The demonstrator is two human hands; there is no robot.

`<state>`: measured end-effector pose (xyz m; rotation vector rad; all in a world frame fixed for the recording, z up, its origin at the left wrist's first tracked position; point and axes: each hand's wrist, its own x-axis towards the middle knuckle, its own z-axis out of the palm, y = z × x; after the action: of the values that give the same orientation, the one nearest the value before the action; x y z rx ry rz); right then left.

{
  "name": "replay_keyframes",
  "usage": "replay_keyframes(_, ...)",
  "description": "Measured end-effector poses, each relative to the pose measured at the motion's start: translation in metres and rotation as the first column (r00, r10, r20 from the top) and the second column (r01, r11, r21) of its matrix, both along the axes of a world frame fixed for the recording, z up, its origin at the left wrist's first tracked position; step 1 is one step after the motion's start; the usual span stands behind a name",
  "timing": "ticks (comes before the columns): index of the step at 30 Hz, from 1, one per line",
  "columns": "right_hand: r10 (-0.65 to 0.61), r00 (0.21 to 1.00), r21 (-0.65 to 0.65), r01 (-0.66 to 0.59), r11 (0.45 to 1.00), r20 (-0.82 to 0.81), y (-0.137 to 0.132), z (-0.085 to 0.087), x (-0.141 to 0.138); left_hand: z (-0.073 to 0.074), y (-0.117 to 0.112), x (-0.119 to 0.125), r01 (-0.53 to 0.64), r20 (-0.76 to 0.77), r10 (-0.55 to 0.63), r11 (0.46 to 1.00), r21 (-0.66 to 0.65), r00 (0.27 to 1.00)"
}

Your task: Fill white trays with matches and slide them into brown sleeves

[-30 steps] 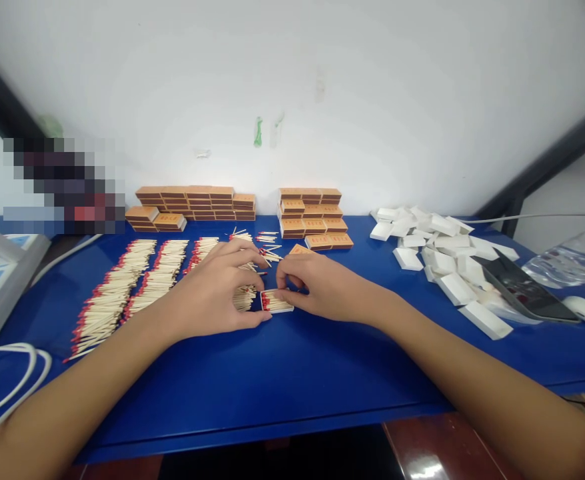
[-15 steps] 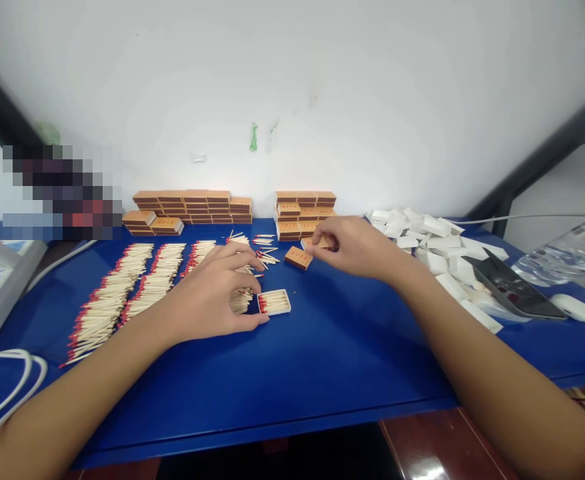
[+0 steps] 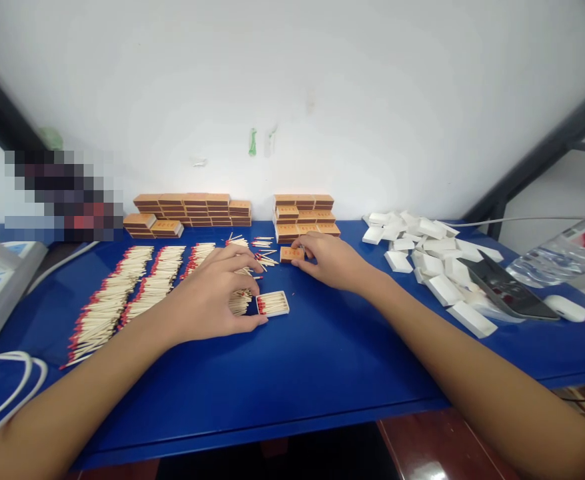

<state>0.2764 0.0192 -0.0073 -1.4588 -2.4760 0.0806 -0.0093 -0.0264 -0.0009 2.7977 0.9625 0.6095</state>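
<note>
A white matchbox tray [image 3: 273, 303] filled with red-tipped matches lies on the blue table [image 3: 292, 373]. My left hand [image 3: 212, 293] rests curled over a small heap of matches, its thumb tip touching the tray's left end. My right hand [image 3: 330, 261] is further back, fingers pinched on an orange matchbox sleeve [image 3: 291, 253] that lies on the table. Loose matches [image 3: 260, 250] are scattered just behind my left hand.
Rows of matches [image 3: 132, 287] lie at the left. Stacked orange matchboxes [image 3: 192, 208] and a second stack [image 3: 305, 213] line the wall. White empty trays [image 3: 432, 257] are piled at the right, beside a phone [image 3: 510, 287], a white mouse [image 3: 565, 308] and a plastic bag. A white device and cable sit at the far left.
My right hand left the filled tray, reached back toward the orange stack, then came down on the loose orange sleeve. My left hand stayed put by the tray.
</note>
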Motion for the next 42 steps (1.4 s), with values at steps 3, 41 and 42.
replay_keyframes(3, -0.022, 1.0, 0.028, 0.022, 0.999, 0.012, 0.006, -0.006, 0.0, 0.0, 0.0, 0.0, 0.001, -0.004, -0.001, 1.0, 0.003, 1.0)
replay_keyframes(41, -0.15, 0.984, 0.122, 0.138, 0.983, 0.094, 0.004, -0.009, -0.017, -0.001, 0.002, -0.001, 0.004, -0.009, -0.004, 1.0, 0.013, 1.0)
replay_keyframes(42, -0.157, 0.984, 0.12, 0.146, 0.982, 0.079, 0.004, -0.009, -0.018, -0.001, 0.001, -0.001, 0.004, -0.008, -0.004, 1.0, 0.011, 1.0)
